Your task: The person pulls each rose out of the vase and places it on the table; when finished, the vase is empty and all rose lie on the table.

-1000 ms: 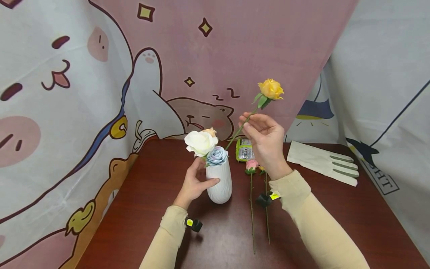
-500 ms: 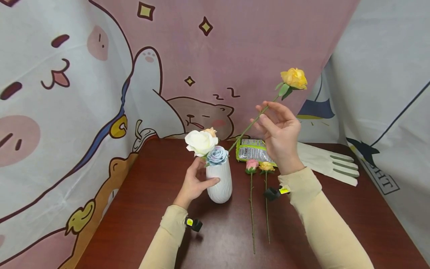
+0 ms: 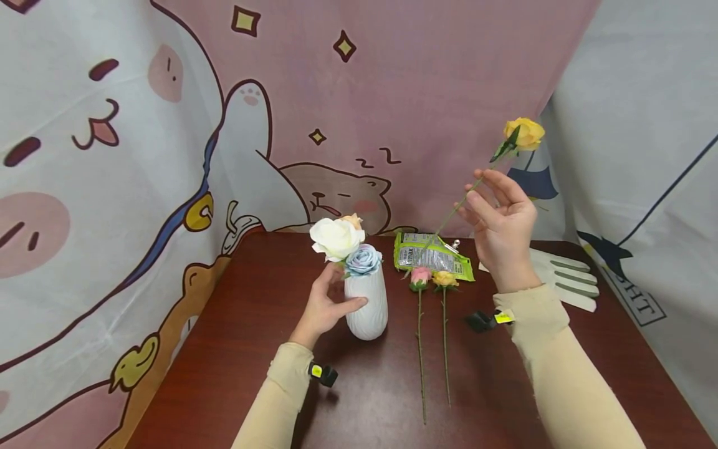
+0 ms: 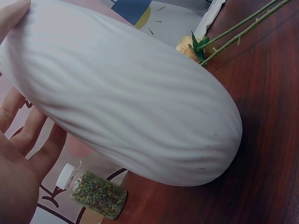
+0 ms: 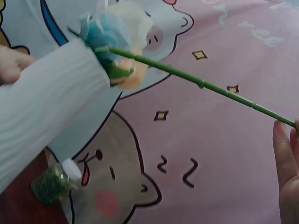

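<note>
My left hand [image 3: 325, 305] holds a white ridged vase [image 3: 366, 308] upright on the table, thumb across its front and fingers behind. In the vase stand a white rose [image 3: 336, 238], a blue rose [image 3: 363, 259] and a peach rose [image 3: 352, 220], partly hidden. Raised at the right, my right hand [image 3: 505, 224] pinches the green stem [image 5: 201, 84] of a yellow rose [image 3: 526, 134] between thumb and fingers. The bloom points up and right; in the head view the stem slants down left over a green packet, its lower end apart from the vase.
A pink rose [image 3: 421, 277] and a second yellow rose [image 3: 445, 279] lie right of the vase. Behind them are the green packet [image 3: 457, 268] with a clip and a white glove [image 3: 566, 280]. A lidded jar of green pellets [image 4: 100, 193] stands behind the vase.
My right hand has moved to the right with the yellow rose, its stem drawing away from the vase mouth. The packet and second yellow rose are now uncovered. My left hand has stayed still.
</note>
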`<act>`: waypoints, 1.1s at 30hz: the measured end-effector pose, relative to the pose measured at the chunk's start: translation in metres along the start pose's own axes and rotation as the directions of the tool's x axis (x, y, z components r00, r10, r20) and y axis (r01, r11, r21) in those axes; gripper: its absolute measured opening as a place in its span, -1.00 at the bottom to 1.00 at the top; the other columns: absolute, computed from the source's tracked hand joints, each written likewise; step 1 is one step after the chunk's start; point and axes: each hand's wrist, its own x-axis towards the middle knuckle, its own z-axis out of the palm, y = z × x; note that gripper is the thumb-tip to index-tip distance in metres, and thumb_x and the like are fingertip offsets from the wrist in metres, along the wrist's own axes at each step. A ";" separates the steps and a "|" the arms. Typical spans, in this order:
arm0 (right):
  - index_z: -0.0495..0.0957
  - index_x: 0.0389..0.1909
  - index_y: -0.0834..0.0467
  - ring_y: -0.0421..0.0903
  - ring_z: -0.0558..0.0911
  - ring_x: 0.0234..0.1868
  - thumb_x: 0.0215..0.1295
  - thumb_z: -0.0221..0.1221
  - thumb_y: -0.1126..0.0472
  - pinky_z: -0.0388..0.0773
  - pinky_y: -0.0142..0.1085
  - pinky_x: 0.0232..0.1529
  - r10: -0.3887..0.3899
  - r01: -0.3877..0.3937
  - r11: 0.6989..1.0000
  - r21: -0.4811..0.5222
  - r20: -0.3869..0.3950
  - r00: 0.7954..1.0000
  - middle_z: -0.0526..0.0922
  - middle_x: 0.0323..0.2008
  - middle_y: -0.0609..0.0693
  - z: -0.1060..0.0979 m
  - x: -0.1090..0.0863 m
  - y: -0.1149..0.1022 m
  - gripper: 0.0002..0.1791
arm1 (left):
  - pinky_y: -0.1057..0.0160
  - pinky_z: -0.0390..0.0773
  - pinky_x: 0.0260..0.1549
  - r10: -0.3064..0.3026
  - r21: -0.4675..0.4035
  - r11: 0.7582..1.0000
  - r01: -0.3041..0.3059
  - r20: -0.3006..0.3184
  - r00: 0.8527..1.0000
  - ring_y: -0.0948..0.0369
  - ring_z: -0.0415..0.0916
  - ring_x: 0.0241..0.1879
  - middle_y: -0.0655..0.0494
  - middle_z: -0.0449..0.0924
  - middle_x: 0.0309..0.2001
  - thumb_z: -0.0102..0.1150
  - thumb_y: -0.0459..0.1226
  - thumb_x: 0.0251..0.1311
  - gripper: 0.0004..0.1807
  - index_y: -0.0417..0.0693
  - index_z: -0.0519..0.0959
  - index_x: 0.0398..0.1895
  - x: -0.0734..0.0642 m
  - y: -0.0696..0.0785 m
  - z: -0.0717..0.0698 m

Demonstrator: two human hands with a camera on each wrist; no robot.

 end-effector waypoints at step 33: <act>0.47 0.34 0.28 -0.23 0.74 -0.09 0.43 0.29 0.40 0.76 -0.17 -0.14 0.589 -0.410 0.512 -0.755 -0.040 0.807 0.65 0.02 -0.14 -0.168 -0.071 0.013 -0.51 | -0.17 0.63 -0.04 -0.025 0.006 1.000 0.025 0.005 1.000 0.24 0.58 -0.01 -0.32 0.66 0.00 0.52 -0.59 -0.06 -0.39 -0.38 0.45 0.09 0.000 0.004 0.000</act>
